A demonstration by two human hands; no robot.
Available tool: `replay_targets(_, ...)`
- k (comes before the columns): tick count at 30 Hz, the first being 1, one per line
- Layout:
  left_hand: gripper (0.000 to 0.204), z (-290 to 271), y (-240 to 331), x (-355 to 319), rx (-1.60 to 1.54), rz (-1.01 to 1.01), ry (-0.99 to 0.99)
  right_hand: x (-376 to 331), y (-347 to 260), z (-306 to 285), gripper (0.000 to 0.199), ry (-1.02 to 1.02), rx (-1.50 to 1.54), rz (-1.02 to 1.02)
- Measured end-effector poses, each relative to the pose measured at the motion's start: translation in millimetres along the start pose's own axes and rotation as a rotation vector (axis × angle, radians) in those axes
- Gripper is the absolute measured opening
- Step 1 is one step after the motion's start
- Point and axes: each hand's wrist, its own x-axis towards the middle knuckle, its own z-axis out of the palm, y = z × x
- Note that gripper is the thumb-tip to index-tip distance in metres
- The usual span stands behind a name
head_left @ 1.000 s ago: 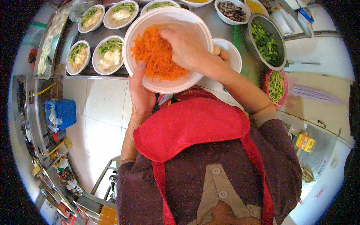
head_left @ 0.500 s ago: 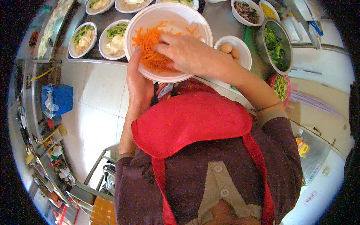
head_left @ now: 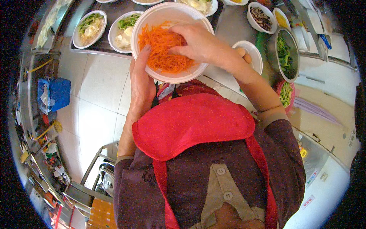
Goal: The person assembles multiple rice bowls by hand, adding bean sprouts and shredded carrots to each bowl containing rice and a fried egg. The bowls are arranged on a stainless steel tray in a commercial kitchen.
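Observation:
My left hand [head_left: 140, 82] grips the near rim of a large white bowl [head_left: 154, 17] from below, thumb over the edge. The bowl holds a heap of shredded orange carrot [head_left: 162, 51]. My right hand [head_left: 198, 44] reaches into the bowl, fingers pinched in the carrot strands. I hold the bowl in front of my chest, above a red apron bib [head_left: 190, 124], near the edge of a metal counter.
On a dark tray [head_left: 103, 45] stand white bowls of greens and pale food [head_left: 88, 27] [head_left: 122, 29]. To the right are a small bowl with eggs [head_left: 248, 55], a metal bowl of dark greens [head_left: 286, 53], a pink basket of sprouts [head_left: 285, 93] and a mushroom bowl [head_left: 261, 15]. Tiled floor lies left.
The bowl has stayed in my left hand while the view shifted. My right hand moved from the bowl's far right into the carrot heap and pinched the strands.

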Motion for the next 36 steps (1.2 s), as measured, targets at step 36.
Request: replay_targets(36, 0.056, -3.1, -1.3, 13.6, 0.007, -0.053, 0.14, 20.2, 50.8, -53.4, 0.021, 0.281, 0.736, 0.57)
